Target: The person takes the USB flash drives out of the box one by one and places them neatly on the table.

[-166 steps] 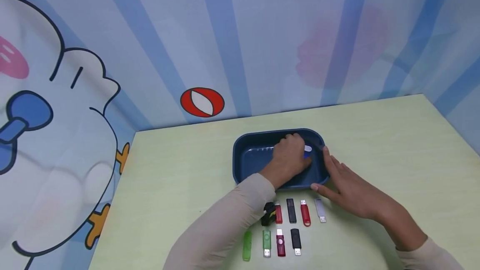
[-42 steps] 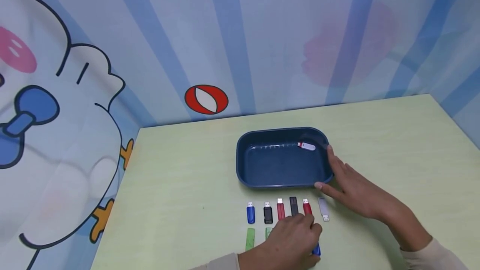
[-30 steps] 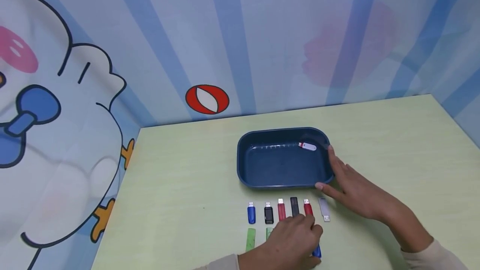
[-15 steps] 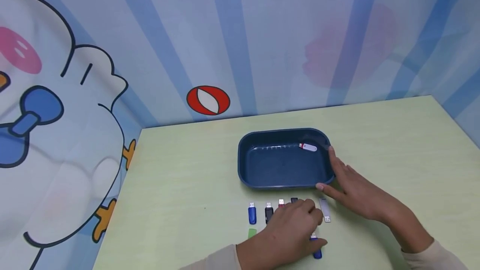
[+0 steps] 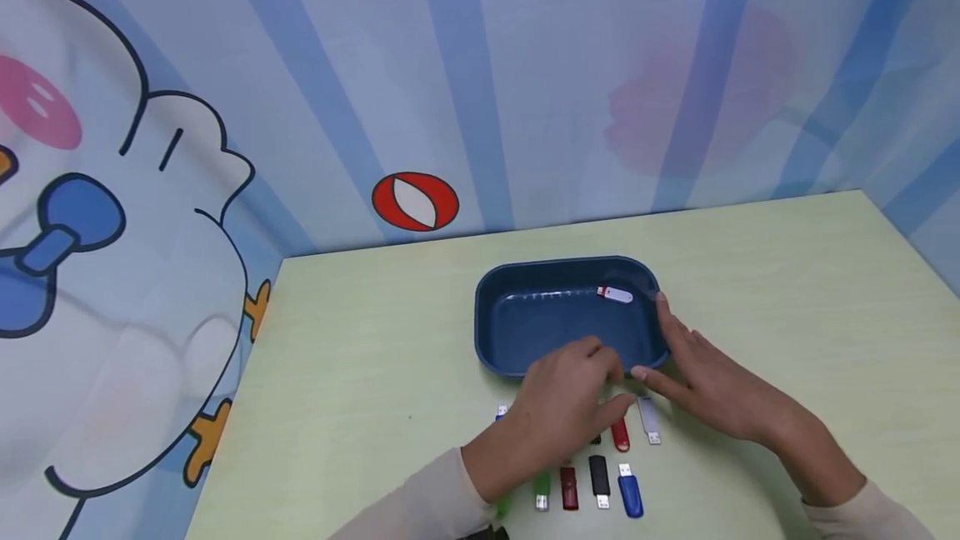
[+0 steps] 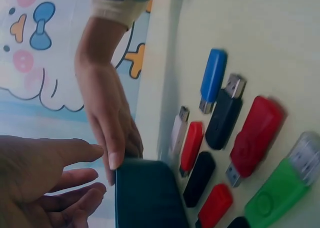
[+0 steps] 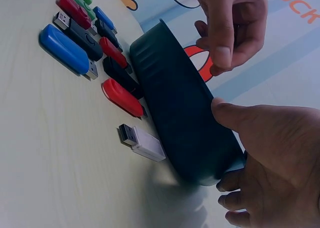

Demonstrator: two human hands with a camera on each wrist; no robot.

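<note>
Over the near rim of the dark blue tray point(image 5: 525, 332), my left hand point(image 5: 558, 402) hovers with loosely bent fingers, nothing between them in either wrist view. At the tray's right end rests my right hand point(image 5: 712, 394), its fingers fairly straight along the rim. A white USB stick point(image 5: 617, 295) with a red band lies inside the tray at the back right. In front of the tray, USB sticks form two rows, partly hidden by my left arm. The nearer row ends with a blue stick point(image 5: 631, 497), beside a black one point(image 5: 599, 477).
The farther row ends at a pale grey stick point(image 5: 649, 421) and a red stick point(image 5: 620, 435), close to the tray. A dark red stick point(image 5: 569, 487) and a green stick point(image 5: 542, 490) lie nearer. A printed backdrop point(image 5: 555, 107) stands behind the table point(image 5: 360, 357).
The blue stick has come to lie at the near row's right end. My left hand has left it and moved up to the tray. My right hand has stayed at the tray.
</note>
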